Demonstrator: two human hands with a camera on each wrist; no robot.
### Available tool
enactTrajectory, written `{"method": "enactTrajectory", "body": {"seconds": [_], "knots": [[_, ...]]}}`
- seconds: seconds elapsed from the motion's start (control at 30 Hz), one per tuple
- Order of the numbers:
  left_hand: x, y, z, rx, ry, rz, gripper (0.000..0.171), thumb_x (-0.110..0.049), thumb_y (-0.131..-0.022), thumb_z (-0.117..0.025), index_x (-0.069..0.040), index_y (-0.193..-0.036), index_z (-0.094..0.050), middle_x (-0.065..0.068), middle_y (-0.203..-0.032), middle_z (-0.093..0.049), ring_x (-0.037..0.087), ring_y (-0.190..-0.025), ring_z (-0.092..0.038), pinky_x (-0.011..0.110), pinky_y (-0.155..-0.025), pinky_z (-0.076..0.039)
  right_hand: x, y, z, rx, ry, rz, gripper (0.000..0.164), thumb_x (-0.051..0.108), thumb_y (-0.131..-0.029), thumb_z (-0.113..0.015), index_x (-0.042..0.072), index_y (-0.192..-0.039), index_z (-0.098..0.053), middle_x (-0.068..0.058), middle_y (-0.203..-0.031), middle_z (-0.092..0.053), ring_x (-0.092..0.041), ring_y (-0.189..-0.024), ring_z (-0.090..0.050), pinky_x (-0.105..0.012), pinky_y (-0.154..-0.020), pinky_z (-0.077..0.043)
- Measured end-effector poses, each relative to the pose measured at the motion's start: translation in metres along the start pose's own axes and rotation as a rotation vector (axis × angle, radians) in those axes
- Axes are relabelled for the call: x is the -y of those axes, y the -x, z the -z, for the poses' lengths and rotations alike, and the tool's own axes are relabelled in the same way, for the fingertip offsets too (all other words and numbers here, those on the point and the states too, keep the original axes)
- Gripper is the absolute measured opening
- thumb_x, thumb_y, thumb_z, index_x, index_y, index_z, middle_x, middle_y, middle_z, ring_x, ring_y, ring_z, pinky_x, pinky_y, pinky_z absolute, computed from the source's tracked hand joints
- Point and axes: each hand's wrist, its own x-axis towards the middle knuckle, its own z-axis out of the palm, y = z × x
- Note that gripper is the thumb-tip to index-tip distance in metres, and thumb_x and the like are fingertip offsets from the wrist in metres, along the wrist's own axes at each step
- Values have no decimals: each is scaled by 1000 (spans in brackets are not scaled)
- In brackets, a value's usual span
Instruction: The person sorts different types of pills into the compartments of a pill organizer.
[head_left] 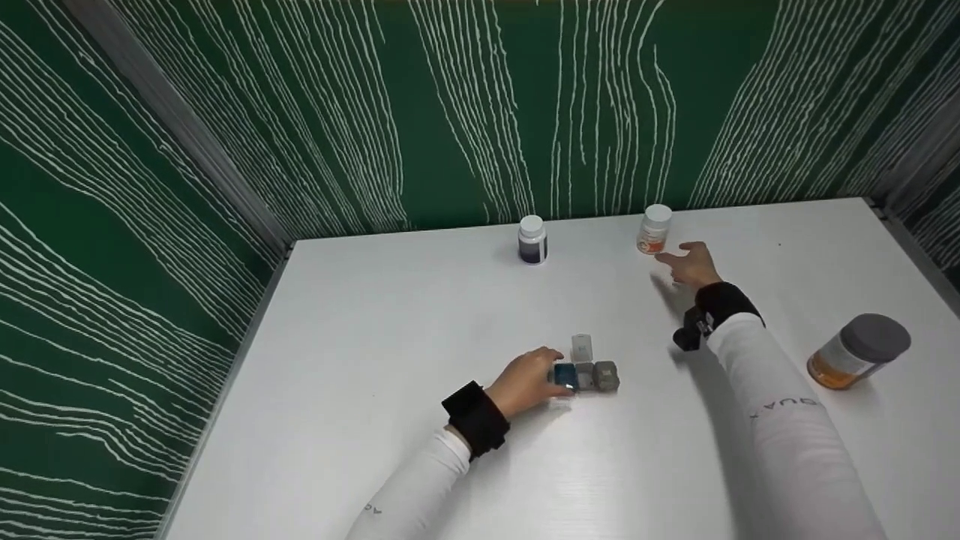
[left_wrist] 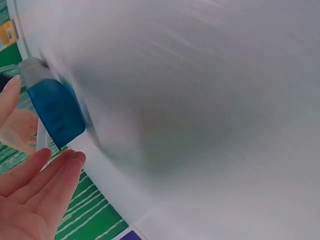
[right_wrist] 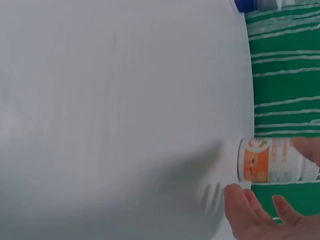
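A small pill organizer (head_left: 585, 376) lies on the table, with a blue compartment (left_wrist: 57, 112) at its left end and greyish ones beside it. A clear lid (head_left: 581, 347) stands out from its far side. My left hand (head_left: 525, 381) is at the blue end, thumb on the near side and extended fingers on the far side; firm contact is not visible. My right hand (head_left: 691, 264) reaches toward a white pill bottle (head_left: 655, 229) with an orange label. In the right wrist view its thumb and fingers spread around the bottle (right_wrist: 275, 160) without visibly gripping it.
A white bottle with a dark label (head_left: 532, 240) stands near the table's back edge. At the right, beside my right forearm, is a larger jar (head_left: 859, 351) with a grey lid and orange base. A green panel with white lines (head_left: 465, 112) rises behind the white table (head_left: 337, 337).
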Motion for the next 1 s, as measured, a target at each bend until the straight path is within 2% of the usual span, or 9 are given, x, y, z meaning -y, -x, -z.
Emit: {"method": "enactTrajectory", "body": {"seconds": [0.17, 0.3, 0.4, 0.53, 0.7, 0.77, 0.8, 0.93, 1.0], "knots": [[2, 14, 8, -19, 58, 16, 57, -40, -78, -64, -2, -119, -53, 8, -117, -56, 16, -108, -51, 23, -90, -39, -15, -28, -2, -18, -34, 39, 81, 34, -84, -56, -10, -136, -11, -33, -132, -27, -37, -114, -37, -36, -83, -41], [4, 24, 11, -35, 95, 9, 55, -41, -81, -60, -3, -120, -52, 8, -118, -55, 16, -108, -51, 23, -89, -40, -36, -53, -5, -81, -117, 157, 83, 38, -77, -65, -5, -134, -21, -28, -123, -39, -31, -107, -42, -33, -80, -39], [5, 29, 12, -55, 103, 5, 54, -40, -82, -59, -3, -121, -52, 8, -117, -56, 16, -106, -52, 24, -87, -42, -25, -48, -11, -144, -96, 160, 76, 31, -82, -60, -6, -134, -20, -27, -121, -40, -29, -104, -41, -35, -81, -37], [6, 30, 12, -71, 101, -4, 52, -36, -83, -60, -3, -121, -51, 8, -115, -57, 15, -104, -54, 23, -85, -42, -12, -47, -18, -172, -70, 98, 75, 22, -85, -55, -9, -135, -9, -30, -132, -29, -37, -119, -32, -41, -95, -31], [6, 29, 11, -59, 95, -13, 51, -35, -84, -59, -3, -122, -51, 8, -115, -57, 15, -104, -53, 23, -86, -42, -73, -123, -21, -273, -143, 217, 81, 37, -74, -68, -3, -131, -27, -22, -124, -41, -27, -112, -43, -27, -87, -38], [6, 27, 11, -55, 97, -12, 51, -35, -84, -58, -3, -122, -50, 8, -115, -57, 15, -105, -53, 23, -86, -42, -79, -133, -22, -289, -136, 226, 80, 38, -74, -68, -1, -131, -28, -21, -124, -42, -26, -111, -43, -27, -88, -37], [7, 26, 11, -56, 99, -12, 50, -35, -84, -58, -3, -122, -50, 8, -115, -57, 15, -105, -53, 24, -86, -42, -75, -131, -23, -298, -116, 230, 77, 36, -75, -67, -3, -130, -29, -22, -122, -43, -27, -110, -44, -28, -87, -38], [10, 21, 12, -72, 98, -13, 49, -33, -84, -59, -3, -122, -50, 8, -114, -58, 15, -104, -53, 24, -86, -42, -16, -65, -21, -239, -64, 225, 67, 20, -83, -59, -11, -131, -24, -30, -127, -37, -36, -116, -38, -40, -97, -31], [12, 19, 12, -80, 92, -16, 49, -33, -84, -59, -3, -122, -50, 8, -113, -58, 15, -103, -54, 23, -86, -42, 4, -44, -23, -248, -37, 241, 61, 16, -84, -56, -15, -128, -26, -32, -123, -39, -37, -111, -40, -40, -93, -33]]}}
